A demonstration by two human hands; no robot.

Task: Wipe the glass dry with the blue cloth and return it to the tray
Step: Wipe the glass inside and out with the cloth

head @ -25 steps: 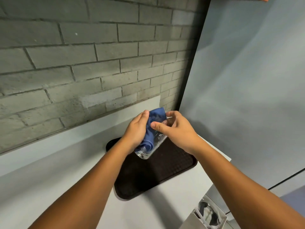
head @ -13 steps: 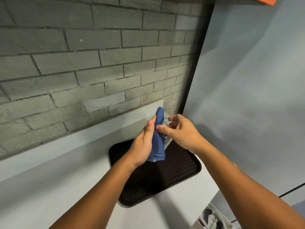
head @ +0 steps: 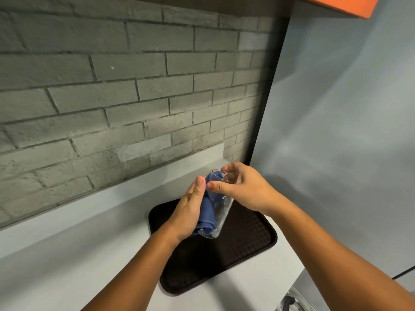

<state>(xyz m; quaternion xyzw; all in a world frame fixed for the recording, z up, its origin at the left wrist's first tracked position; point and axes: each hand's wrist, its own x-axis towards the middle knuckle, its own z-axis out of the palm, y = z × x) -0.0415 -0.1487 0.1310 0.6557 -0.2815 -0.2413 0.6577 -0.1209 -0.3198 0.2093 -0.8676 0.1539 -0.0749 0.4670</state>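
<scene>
A clear drinking glass (head: pixel 221 213) is held tilted above the dark brown tray (head: pixel 247 250), its rim up and away from me, its base down near my left wrist. My right hand (head: pixel 244 190) grips the glass near the rim with thumb and fingers. My left hand (head: pixel 188 213) presses the blue cloth (head: pixel 207 212) against the glass's left side. Part of the cloth shows through the glass, and whether any of it sits inside is unclear. The tray lies on the pale counter with nothing on it.
The pale counter (head: pixel 78 254) runs along a grey brick wall (head: pixel 112 97). A blue-grey panel (head: pixel 336 142) stands close on the right. An orange cabinet edge (head: pixel 341 5) hangs at the top right. A metal object (head: pixel 292 299) sits at the lower right.
The glass has been turned in my hands, and more of it shows now than half a second ago, when the cloth hid most of it. Both hands stay above the tray.
</scene>
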